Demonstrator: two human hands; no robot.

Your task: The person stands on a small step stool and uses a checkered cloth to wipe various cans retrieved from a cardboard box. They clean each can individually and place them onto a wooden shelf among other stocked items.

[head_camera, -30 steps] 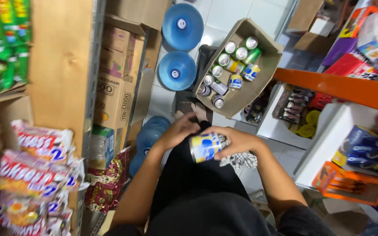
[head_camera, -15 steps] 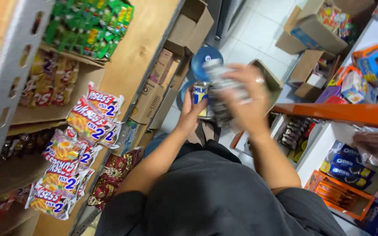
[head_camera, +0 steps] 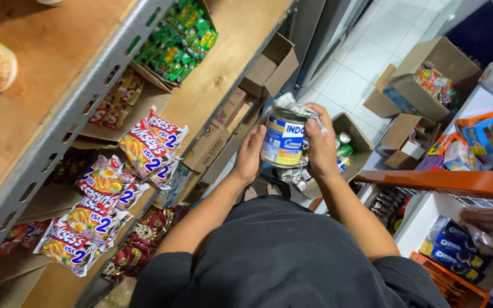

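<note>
I hold a tin can [head_camera: 282, 140] with a white, blue and yellow label upright in front of me. My left hand [head_camera: 250, 154] cups its left side. My right hand [head_camera: 319, 142] grips its right side and presses a checked grey cloth [head_camera: 290, 105] over the can's top and back. Below the can, an open cardboard box [head_camera: 354, 130] on the floor holds several more cans, mostly hidden behind my hands.
A wooden shelf unit [head_camera: 58, 108] on the left carries hanging noodle packets [head_camera: 144, 148] and green sachets [head_camera: 179, 43]. Cardboard boxes [head_camera: 423, 80] stand on the white tiled floor. An orange-edged rack [head_camera: 446, 183] with blue biscuit packs [head_camera: 451, 246] is at the right.
The can rose from waist level to chest height, with both hands on it. The cloth came over its top. My view swung up and left toward the shelves.
</note>
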